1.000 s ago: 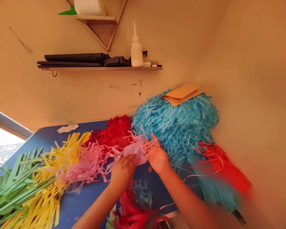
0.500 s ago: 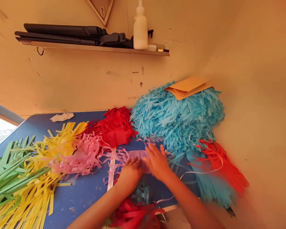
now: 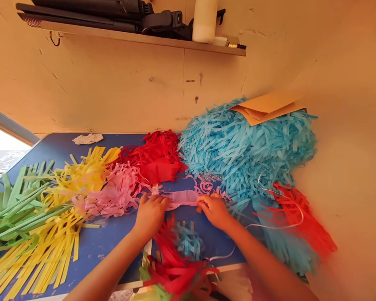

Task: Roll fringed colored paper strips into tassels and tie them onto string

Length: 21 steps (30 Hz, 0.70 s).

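A pink tissue paper piece [image 3: 184, 197] with fringed ends lies across the blue table between my hands. My left hand [image 3: 152, 212] has its fingers curled over the paper's left end, the thumb side against its near edge. My right hand [image 3: 215, 209] pinches the right end between thumb and fingers. Pink fringe curls out beyond the right fingers. Close below the hands sit a red tissue fringe bundle [image 3: 178, 269] and a small blue tuft [image 3: 188, 240] at the table's near edge.
A large light-blue fringe heap [image 3: 244, 146] carries a folded orange paper [image 3: 266, 106]. Red [image 3: 158, 156], pink [image 3: 115, 190], yellow [image 3: 62, 234] and green fringe [image 3: 15, 213] spread leftward. A shelf [image 3: 138, 39] hangs above, holding a white bottle [image 3: 204, 21]. White string [image 3: 278, 226] trails at right.
My hands have moved apart, left hand leftward and right hand slightly rightward, from lying over the pink paper to gripping its ends. The view has tilted down, and more of the red bundle shows.
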Tool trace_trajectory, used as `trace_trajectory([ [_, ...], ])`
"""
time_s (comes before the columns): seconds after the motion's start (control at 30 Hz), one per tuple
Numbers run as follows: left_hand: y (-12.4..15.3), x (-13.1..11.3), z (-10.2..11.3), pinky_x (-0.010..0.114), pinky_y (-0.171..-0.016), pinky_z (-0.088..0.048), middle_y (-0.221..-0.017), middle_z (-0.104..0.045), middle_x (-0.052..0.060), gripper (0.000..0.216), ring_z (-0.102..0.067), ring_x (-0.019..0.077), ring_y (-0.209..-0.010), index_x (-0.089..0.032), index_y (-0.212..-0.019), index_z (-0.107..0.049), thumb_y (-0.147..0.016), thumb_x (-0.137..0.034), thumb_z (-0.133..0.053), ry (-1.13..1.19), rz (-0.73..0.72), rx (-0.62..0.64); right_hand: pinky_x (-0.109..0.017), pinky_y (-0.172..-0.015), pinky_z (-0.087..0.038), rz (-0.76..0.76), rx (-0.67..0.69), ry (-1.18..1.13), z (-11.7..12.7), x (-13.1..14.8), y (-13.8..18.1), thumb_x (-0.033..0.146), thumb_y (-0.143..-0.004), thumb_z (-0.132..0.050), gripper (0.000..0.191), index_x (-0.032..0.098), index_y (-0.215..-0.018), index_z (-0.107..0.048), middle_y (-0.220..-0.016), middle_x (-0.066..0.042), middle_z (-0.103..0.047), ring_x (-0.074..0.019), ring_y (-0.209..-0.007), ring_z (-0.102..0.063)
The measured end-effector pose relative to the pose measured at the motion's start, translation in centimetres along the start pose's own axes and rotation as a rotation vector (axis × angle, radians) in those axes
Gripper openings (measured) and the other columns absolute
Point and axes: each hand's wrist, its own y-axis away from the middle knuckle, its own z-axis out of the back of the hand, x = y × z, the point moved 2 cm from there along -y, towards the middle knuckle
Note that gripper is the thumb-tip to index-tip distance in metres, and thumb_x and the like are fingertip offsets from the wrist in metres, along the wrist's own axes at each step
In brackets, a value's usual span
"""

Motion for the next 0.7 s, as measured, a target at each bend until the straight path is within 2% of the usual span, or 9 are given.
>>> trace_trajectory([
  [0.07, 0.3, 0.7, 1.2, 0.053, -0.093, -0.04, -0.112, -0.072, 0.012, 0.037, -0.063, 0.0322, -0.108, -0.021, -0.111, -0.067, -0.084, -0.005, -0.048, -0.061, 0.04, -0.064, -0.033, -0.08, -0.034, 0.008, -0.013, 0.011, 0.2, 0.1, 0.1, 0.019, -0.097, -0.049, 0.014, 0.021, -0.1, -0.062, -0.078, 0.0, -0.075, -0.0179, -0.074, -0.067],
  [0.13, 0.5, 0.2, 2.0, 0.054, -0.099, -0.036, -0.13, -0.063, 0.014, 0.046, -0.054, 0.0342, -0.121, -0.021, -0.124, -0.06, -0.081, -0.007, -0.054, -0.063, 0.028, -0.105, -0.034, -0.082, -0.033, 0.089, -0.035, 0.055, 0.1, 0.7, 0.3, 0.019, -0.097, -0.049, 0.016, 0.021, -0.099, -0.064, -0.086, -0.003, -0.076, -0.019, -0.08, -0.068],
  [0.2, 0.4, -1.1, 1.9, 0.054, -0.108, -0.027, -0.136, -0.059, 0.013, 0.056, -0.049, 0.0331, -0.127, -0.023, -0.133, -0.052, -0.079, -0.013, -0.06, 0.028, -0.043, -0.055, -0.035, -0.084, -0.032, 0.208, -0.036, 0.111, 0.0, 1.5, 0.4, 0.019, -0.096, -0.048, 0.018, 0.02, -0.1, -0.065, -0.096, -0.005, -0.075, -0.0202, -0.088, -0.068],
  [0.23, 0.2, -1.7, 1.5, 0.054, -0.11, -0.024, -0.131, -0.062, 0.012, 0.056, -0.051, 0.0315, -0.125, -0.024, -0.133, -0.051, -0.079, -0.016, -0.061, 0.095, -0.074, 0.003, -0.035, -0.084, -0.032, 0.242, -0.022, 0.131, 0.0, 1.8, 0.4, 0.018, -0.096, -0.047, 0.019, 0.02, -0.101, -0.065, -0.098, -0.006, -0.075, -0.0206, -0.089, -0.067],
  [0.3, -0.3, -2.3, 0.3, 0.052, -0.107, -0.027, -0.109, -0.072, 0.009, 0.041, -0.061, 0.0278, -0.109, -0.024, -0.123, -0.059, -0.083, -0.017, -0.058, 0.192, -0.051, 0.108, -0.034, -0.084, -0.033, 0.21, 0.023, 0.133, 0.0, 2.0, 0.1, 0.019, -0.095, -0.048, 0.019, 0.02, -0.101, -0.066, -0.093, -0.005, -0.075, -0.02, -0.085, -0.067],
  [0.37, -1.0, -2.0, -1.0, 0.047, -0.098, -0.034, -0.092, -0.074, 0.007, 0.024, -0.065, 0.0251, -0.095, -0.023, -0.107, -0.065, -0.086, -0.018, -0.054, 0.227, 0.012, 0.147, -0.033, -0.083, -0.034, 0.078, 0.068, 0.108, 0.0, 1.8, -0.5, 0.02, -0.095, -0.049, 0.018, 0.022, -0.098, -0.066, -0.083, -0.001, -0.075, -0.018, -0.077, -0.067],
  [0.43, -1.5, -1.3, -1.8, 0.043, -0.092, -0.037, -0.088, -0.074, 0.006, 0.018, -0.066, 0.0238, -0.091, -0.023, -0.098, -0.068, -0.088, -0.022, -0.053, 0.228, 0.063, 0.141, -0.031, -0.082, -0.035, -0.047, 0.084, 0.095, 0.0, 1.4, -1.3, 0.022, -0.096, -0.048, 0.018, 0.023, -0.096, -0.066, -0.073, 0.002, -0.073, -0.0167, -0.071, -0.066],
  [0.53, -2.0, -0.4, -2.2, 0.042, -0.089, -0.037, -0.083, -0.073, 0.007, 0.021, -0.066, 0.024, -0.084, -0.022, -0.091, -0.07, -0.09, -0.03, -0.051, 0.203, 0.155, 0.119, -0.032, -0.08, -0.036, -0.155, 0.049, 0.133, -0.4, 1.2, -2.5, 0.025, -0.098, -0.047, 0.019, 0.022, -0.095, -0.066, -0.068, 0.001, -0.072, -0.0175, -0.068, -0.065],
  [0.7, -2.8, -0.9, -2.0, 0.045, -0.088, -0.036, -0.074, -0.074, 0.009, 0.038, -0.067, 0.0258, -0.076, -0.02, -0.087, -0.073, -0.094, -0.042, -0.043, 0.125, 0.251, 0.098, -0.031, -0.078, -0.036, -0.189, 0.01, 0.187, -1.1, 1.3, -3.6, 0.028, -0.094, -0.052, 0.019, 0.022, -0.085, -0.068, -0.086, -0.003, -0.073, -0.019, -0.079, -0.065],
])
